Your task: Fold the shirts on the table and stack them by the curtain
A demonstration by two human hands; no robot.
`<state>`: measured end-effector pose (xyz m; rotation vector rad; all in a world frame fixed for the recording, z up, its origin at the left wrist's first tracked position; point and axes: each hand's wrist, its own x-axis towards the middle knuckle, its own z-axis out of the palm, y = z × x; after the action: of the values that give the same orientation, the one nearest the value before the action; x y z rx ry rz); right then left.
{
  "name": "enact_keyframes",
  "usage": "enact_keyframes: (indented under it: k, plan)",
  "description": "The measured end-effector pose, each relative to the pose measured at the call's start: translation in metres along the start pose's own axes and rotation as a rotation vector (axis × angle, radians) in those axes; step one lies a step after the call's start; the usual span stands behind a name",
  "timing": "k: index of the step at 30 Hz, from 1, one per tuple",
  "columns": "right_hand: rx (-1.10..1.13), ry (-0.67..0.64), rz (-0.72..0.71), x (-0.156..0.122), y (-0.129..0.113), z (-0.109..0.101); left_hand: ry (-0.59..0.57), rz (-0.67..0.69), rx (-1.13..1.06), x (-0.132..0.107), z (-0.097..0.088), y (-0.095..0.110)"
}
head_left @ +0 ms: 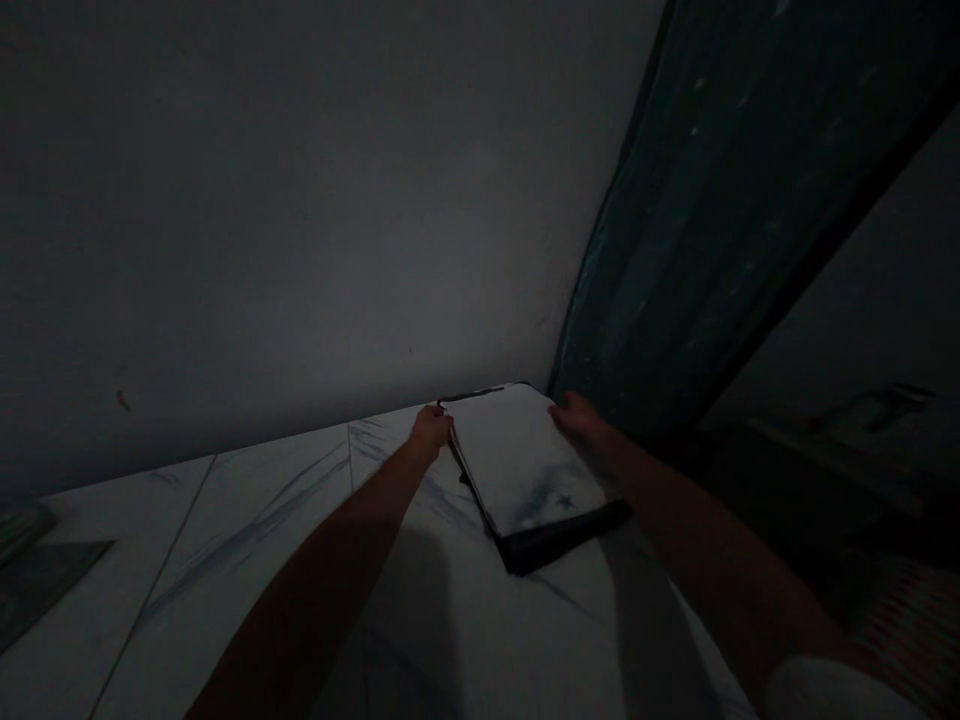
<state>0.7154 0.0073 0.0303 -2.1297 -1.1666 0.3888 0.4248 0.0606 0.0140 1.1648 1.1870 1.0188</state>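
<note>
A flat white sheet-like thing (pixel 525 455) with a grey smudged patch and a small dark star shape lies on the marbled tile surface. Beneath it, a black object (pixel 564 538) sticks out along the near and left edges; the dim light hides what kind it is. My left hand (pixel 430 428) is closed at the far left corner, fingers pressed on the edge. On the opposite side, my right hand (pixel 577 415) grips the right edge, its fingertips partly hidden. Both arms reach forward over the surface.
A plain grey wall (pixel 300 220) rises behind the tiled surface (pixel 255 530). Dark green curtain-like fabric (pixel 697 200) hangs at the right, close to my right hand. A dark flat thing (pixel 45 585) lies at the far left. Patterned fabric (pixel 915 620) shows at lower right.
</note>
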Motion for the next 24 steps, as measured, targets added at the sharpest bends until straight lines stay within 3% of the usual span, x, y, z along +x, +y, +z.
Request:
enact_keyframes:
  k: [3,6,9,11,14,20,24]
  plan:
    - [-0.205,-0.045,-0.088,0.008,0.028,0.024,0.087,0.000,0.145,0.014,-0.004,-0.021]
    - [-0.328,-0.064,-0.315,0.010,0.036,0.027,0.109,0.244,0.359,0.002,0.006,-0.020]
    - [-0.328,-0.122,-0.562,0.002,0.032,0.035,-0.140,0.619,0.795,-0.037,0.033,-0.023]
    - [-0.339,-0.223,-0.607,-0.007,0.027,0.043,-0.380,0.728,1.004,-0.069,0.050,-0.035]
    - [-0.400,-0.362,-0.548,-0.020,0.021,0.049,-0.527,0.785,1.113,-0.105,0.064,-0.054]
    - [-0.479,-0.359,-0.600,-0.045,0.023,0.045,-0.506,0.714,1.140,-0.124,0.062,-0.054]
    - [-0.489,-0.323,-0.624,-0.057,0.044,0.053,-0.523,0.695,1.115,-0.160,0.050,-0.053]
